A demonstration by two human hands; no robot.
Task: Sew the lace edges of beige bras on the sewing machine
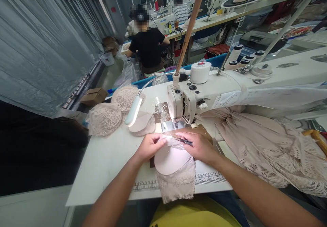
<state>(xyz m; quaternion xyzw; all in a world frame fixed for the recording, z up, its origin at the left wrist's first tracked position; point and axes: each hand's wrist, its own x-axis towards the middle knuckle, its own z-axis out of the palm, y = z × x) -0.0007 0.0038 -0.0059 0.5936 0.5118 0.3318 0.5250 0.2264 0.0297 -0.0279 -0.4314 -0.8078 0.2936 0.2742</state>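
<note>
A pale foam bra cup (170, 160) with beige lace (176, 184) under it lies on the white table in front of the sewing machine (194, 97). My left hand (150, 147) pinches the cup's upper left edge, fingers closed on the fabric. At the cup's upper right, my right hand (200, 147) is closed around a thin dark tool (184, 140), tweezers or small snips, whose tip points left over the lace edge. Both hands sit just in front of the needle plate (173, 126).
Finished lace cups (106, 118) are piled at the table's left, by a gooseneck lamp (134, 111). A heap of beige lace fabric (268, 148) fills the right side. A ruler strip (178, 182) runs along the table's front edge. Other people work at sewing machines behind.
</note>
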